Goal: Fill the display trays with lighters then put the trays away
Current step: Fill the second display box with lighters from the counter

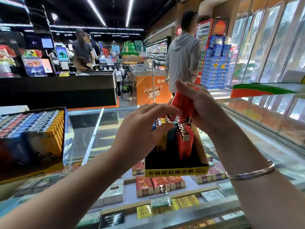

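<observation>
Red lighters (182,104) are sitting bunched in the right hand (200,106), whose fingers and thumb are curling round them and holding them tilted, metal heads down, just above the back of the display tray (175,168). That tray, black inside with a yellow front strip bearing printed characters, is resting on the glass counter (92,134) and is leaning back slightly. Rows of lighters are standing upright in it: a red row (184,142) along the right side, with blue and yellow ones (160,141) to the left, partly hidden behind the left hand (145,128). The left hand is hovering over the tray's left side with its fingers relaxed and spread, gripping nothing, fingertips reaching toward the red bunch. A thin bracelet (250,172) is circling the right wrist. On the counter at the left, a second box (33,129) is lying full of lighters with their tops showing in red, blue and grey. Cigarette packs (160,184) are showing beneath the glass. Farther off, a person in a grey hoodie (183,58) is standing with their back turned.
</observation>
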Demonstrator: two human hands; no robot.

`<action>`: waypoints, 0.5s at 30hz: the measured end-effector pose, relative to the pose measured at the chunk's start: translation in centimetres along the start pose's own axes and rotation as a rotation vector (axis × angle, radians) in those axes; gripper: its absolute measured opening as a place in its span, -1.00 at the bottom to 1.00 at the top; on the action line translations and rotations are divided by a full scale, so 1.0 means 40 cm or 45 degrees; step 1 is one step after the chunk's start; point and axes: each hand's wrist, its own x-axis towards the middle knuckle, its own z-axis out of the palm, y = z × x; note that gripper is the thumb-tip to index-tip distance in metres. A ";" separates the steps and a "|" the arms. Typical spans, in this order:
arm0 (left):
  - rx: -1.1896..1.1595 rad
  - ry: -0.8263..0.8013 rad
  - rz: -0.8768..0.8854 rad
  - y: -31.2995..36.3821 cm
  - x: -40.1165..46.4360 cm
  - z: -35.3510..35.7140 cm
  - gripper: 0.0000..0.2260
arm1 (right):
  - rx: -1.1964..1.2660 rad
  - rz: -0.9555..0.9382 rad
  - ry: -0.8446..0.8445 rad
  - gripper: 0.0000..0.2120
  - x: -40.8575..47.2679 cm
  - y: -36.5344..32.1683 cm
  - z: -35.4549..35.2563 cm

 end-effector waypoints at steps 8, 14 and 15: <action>0.079 0.271 0.263 -0.013 0.016 -0.033 -0.87 | -0.091 0.117 -0.135 -0.66 -0.005 -0.006 -0.012; -0.149 0.312 0.080 0.015 0.015 -0.024 -0.87 | -0.131 0.061 0.243 -0.71 0.008 0.003 -0.035; -0.166 0.278 0.073 0.018 0.009 -0.017 -0.87 | -0.138 0.062 0.311 -0.72 0.009 0.005 -0.041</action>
